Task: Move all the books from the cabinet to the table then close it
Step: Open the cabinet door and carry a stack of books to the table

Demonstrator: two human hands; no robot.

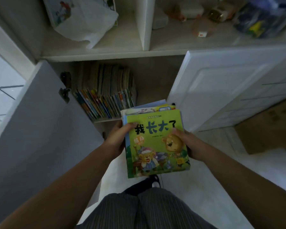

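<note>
A stack of thin picture books [155, 142] is held flat in front of me, its top cover green with cartoon bears. My left hand [117, 139] grips the stack's left edge, thumb on the cover. My right hand [186, 142] grips the right edge the same way. Behind the stack, the low cabinet compartment [155, 80] stands open, with a row of several upright books [106, 96] packed against its left side. The compartment's right part holds no books. No table is in view.
The left cabinet door [40, 121] and the white right door [221, 88] both swing out toward me, flanking my arms. The shelf above holds a white plastic bag [86, 22] and small toys [205, 19]. A cardboard box [267, 126] sits on the pale floor to the right.
</note>
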